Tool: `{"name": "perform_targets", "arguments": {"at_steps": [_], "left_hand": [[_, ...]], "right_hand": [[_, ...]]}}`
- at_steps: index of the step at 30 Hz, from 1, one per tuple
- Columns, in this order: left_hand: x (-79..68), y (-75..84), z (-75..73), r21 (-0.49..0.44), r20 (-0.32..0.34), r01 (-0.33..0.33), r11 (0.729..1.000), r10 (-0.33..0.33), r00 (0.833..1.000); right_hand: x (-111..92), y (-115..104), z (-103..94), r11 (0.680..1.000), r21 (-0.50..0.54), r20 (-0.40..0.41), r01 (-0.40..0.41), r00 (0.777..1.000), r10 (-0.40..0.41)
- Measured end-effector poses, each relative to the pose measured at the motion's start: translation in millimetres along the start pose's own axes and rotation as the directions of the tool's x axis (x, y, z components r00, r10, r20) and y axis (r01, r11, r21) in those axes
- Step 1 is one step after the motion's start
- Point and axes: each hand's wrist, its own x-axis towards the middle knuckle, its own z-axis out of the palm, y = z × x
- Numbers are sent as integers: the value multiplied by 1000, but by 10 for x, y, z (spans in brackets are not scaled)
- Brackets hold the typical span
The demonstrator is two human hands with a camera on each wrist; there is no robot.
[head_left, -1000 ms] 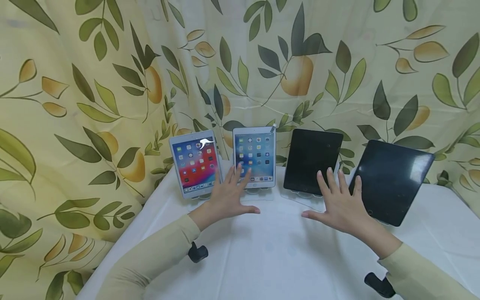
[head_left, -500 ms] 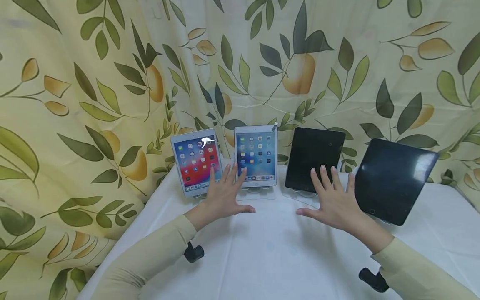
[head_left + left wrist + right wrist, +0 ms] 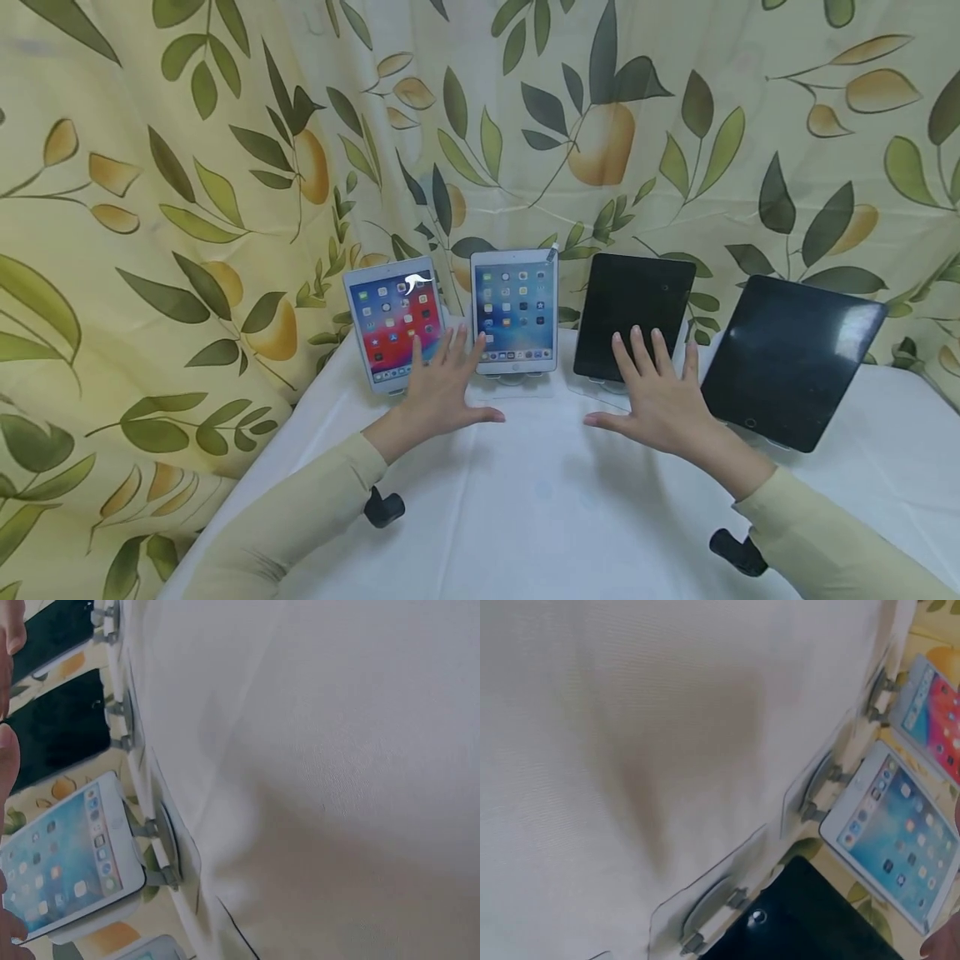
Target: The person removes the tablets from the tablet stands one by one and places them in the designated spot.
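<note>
Both hands are held with fingers spread and nothing in them, over the white table. In the head view my left hand (image 3: 438,390) overlaps the lower corner of a white tablet with a red and blue screen (image 3: 397,317); contact cannot be told. Beside it stands a white tablet with a blue screen (image 3: 514,308), partly behind the left fingertips. My right hand (image 3: 663,404) is in front of the smaller black tablet (image 3: 630,300), covering its lower edge. To its right leans a larger black tablet (image 3: 795,358). Both black screens are dark.
The tablets rest tilted on clear stands with flat bases, such as the stand (image 3: 705,911) in the right wrist view. A white cloth (image 3: 540,508) covers the table. Behind hangs a leaf-patterned curtain (image 3: 247,150). A black wrist device (image 3: 384,507) sits under each sleeve.
Both hands have drifted slightly left and a little up in the head view, fingers still spread. The tablets shift only slightly in view, along with the curtain.
</note>
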Motion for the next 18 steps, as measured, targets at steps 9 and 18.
{"name": "perform_targets", "arguments": {"at_steps": [9, 18], "left_hand": [[-40, -114, -13, 17, -14, 37, 999, -37, 999], [-67, -203, 5, -22, -48, 60, 998, -61, 997]], "right_hand": [[113, -88, 8, 1000, -20, -18, 23, 1000, -23], [202, -217, -19, 997, -34, -38, 66, 997, -67]]}}
